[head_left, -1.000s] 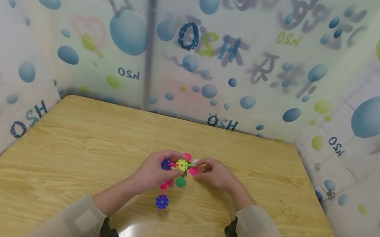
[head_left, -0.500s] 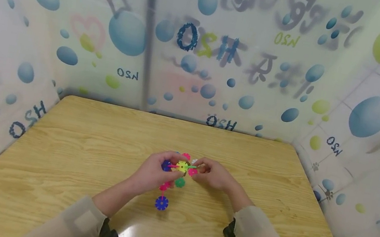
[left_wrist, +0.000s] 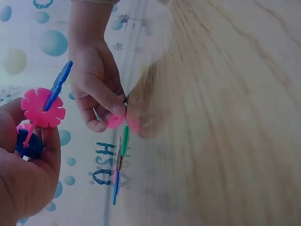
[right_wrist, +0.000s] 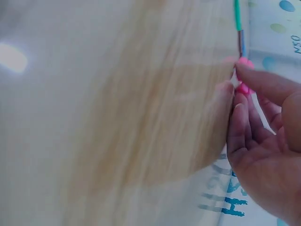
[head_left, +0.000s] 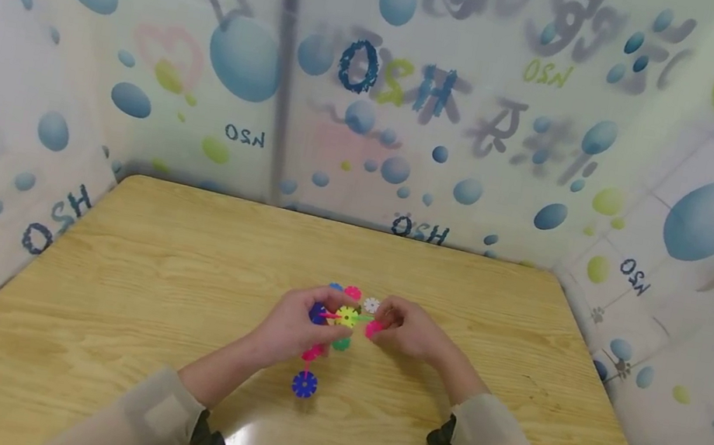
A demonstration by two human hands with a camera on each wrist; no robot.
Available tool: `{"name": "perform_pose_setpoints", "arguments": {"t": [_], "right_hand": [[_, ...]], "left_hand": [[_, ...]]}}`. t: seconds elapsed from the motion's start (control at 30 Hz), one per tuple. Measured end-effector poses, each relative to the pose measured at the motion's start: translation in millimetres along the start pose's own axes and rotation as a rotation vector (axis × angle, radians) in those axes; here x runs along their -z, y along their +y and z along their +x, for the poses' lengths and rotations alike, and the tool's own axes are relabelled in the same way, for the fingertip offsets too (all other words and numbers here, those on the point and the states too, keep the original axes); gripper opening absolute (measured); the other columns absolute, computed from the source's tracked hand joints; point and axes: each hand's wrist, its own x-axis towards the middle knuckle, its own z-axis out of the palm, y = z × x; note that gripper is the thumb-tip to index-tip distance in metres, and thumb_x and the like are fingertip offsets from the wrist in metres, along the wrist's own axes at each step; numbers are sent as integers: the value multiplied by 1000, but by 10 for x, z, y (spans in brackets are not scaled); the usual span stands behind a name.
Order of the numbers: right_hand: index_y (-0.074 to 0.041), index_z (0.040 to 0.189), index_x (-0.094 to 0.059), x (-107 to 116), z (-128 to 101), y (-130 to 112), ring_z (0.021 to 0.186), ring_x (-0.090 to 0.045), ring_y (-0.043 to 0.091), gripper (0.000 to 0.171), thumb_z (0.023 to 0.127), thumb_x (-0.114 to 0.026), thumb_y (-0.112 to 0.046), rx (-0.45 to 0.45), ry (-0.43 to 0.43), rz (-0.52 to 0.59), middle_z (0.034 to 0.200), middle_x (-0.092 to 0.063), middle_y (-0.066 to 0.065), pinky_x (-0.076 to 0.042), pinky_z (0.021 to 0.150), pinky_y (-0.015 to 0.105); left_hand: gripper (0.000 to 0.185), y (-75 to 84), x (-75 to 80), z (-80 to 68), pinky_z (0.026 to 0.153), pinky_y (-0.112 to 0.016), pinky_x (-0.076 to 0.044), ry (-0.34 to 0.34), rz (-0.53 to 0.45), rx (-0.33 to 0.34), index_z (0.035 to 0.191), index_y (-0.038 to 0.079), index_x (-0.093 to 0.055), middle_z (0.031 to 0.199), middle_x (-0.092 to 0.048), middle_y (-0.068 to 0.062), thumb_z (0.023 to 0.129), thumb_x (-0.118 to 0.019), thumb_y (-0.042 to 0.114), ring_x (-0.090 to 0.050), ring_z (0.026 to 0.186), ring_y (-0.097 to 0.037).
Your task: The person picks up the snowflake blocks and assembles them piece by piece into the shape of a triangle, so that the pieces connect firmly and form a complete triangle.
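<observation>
Left hand: gripped a cluster of slotted plastic discs above the wooden table.
Right hand: pinched a pink disc between thumb and fingers, right of the yellow disc.
Navy disc: jutted from the cluster's near end.
White disc: lay near the right hand's fingertips.
</observation>
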Motion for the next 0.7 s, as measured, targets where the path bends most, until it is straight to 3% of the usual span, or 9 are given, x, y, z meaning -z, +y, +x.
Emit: {"name": "perform_pose_setpoints", "arguments": {"t": [0.17,0.3,0.47,0.7], "right_hand": [[-12,115,-72,33,-143,14,92,-67,19,13,103,-77,-16,41,7,77,104,-75,6,-56,83,33],[-7,128,-73,27,-291,-9,96,-74,21,25,106,-75,-19,71,48,246,108,-77,9,-65,89,37],[1,139,-68,20,-438,-68,100,-75,21,41,106,-75,-22,104,104,433,112,-77,8,-66,95,42],[-1,137,-69,43,-559,-106,98,-75,18,38,106,-76,-23,127,121,497,112,-75,6,-66,94,41]], "left_hand": [[40,4,-6,-5,64,-26,-59,-18,14,-6,137,19,-72,118,-73,-9,100,-84,21,-74,74,-20],[41,-11,-8,-2,61,-25,-57,-30,15,-18,138,16,-71,121,-69,-11,100,-83,21,-73,71,-20],[40,-45,-23,9,59,-23,-56,-38,-4,-39,137,13,-72,128,-63,-15,99,-83,19,-72,69,-19],[41,-62,-33,19,58,-23,-55,-37,-19,-43,137,11,-72,127,-61,-16,98,-84,17,-73,69,-18]]}}
